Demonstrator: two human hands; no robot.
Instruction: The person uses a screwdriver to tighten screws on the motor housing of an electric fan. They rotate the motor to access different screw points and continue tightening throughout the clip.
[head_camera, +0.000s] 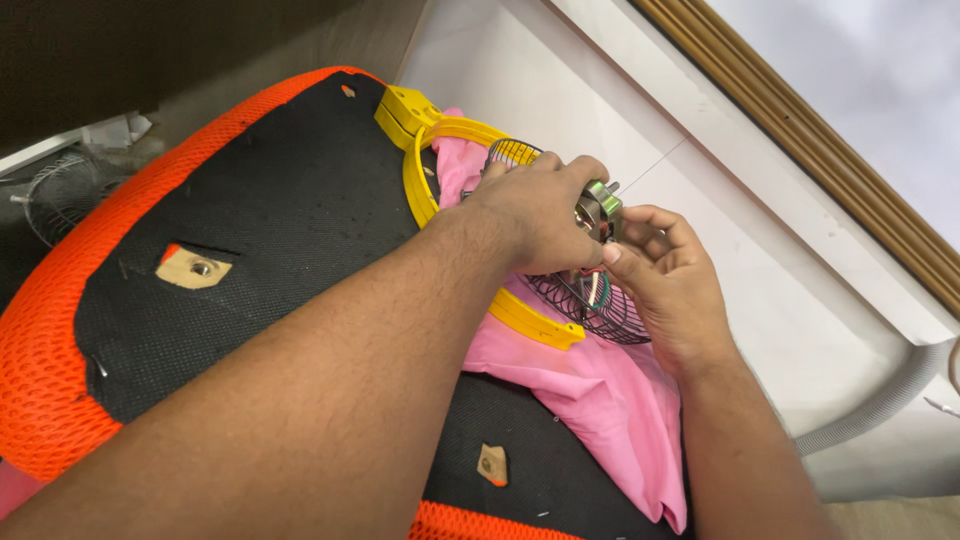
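A small silvery metal motor with a round shiny casing (598, 208) sits between both hands, just above a domed black wire fan guard (590, 297) whose thin ribs curve down and hold a few coloured wires, red, green and white, inside its cage. The left hand (535, 215) lies over the top of the motor, its fingers curled down across the casing so that its grip is closed on the motor, hiding most of it. The right hand (668, 285) comes in from the other side, thumb and fingertips pinched narrowly on the edge of the motor, where its thumb meets the left hand. A second patch of wire grille (513, 153) shows just behind the left knuckles. The guard rests in a yellow plastic ring frame (440, 150), a hoop with a squared block at its far end and a flat curved band passing under the left wrist. Under the ring lies a crumpled pink cloth (590, 390), which spills down toward the right forearm. All this rests on a black mesh cushion with a bright orange mesh border (250, 220), torn in two small places where wood and a bolt show. To the right are a white ledge (760, 230) and a grey corrugated hose (880, 400)
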